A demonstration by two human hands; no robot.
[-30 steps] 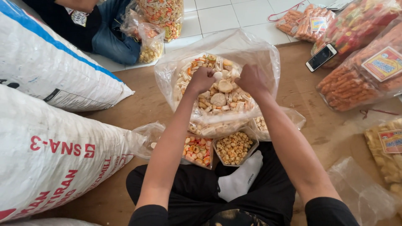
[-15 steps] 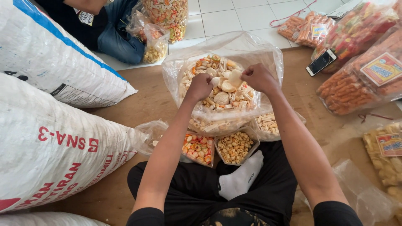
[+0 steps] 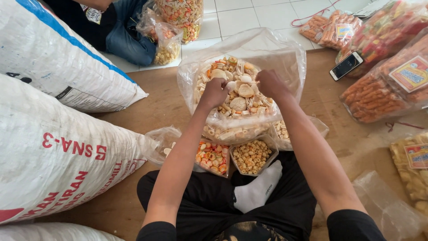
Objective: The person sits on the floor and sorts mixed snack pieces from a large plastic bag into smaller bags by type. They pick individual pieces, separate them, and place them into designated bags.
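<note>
A large clear plastic bag (image 3: 249,49) full of mixed raw crackers stands on the wooden board in front of me. My left hand (image 3: 215,91) and my right hand (image 3: 269,83) are both closed on the near rim of that bag, fists a little apart. Pale round and stick-shaped crackers (image 3: 238,96) lie between my hands. Below the bag sit smaller open bags: orange-and-white pieces (image 3: 211,157), small yellow rings (image 3: 252,156) and pale sticks (image 3: 281,129). My white sock (image 3: 258,189) shows below them.
Two big white woven sacks (image 3: 58,147) lie at the left. Sealed bags of orange snacks (image 3: 379,91) and a smartphone (image 3: 345,65) lie at the right. Another person in jeans (image 3: 127,38) sits at the top left beside snack bags (image 3: 167,42).
Both fists have kept hold of the bag's rim and shifted it slightly; the crackers inside have settled differently. The view has moved a little.
</note>
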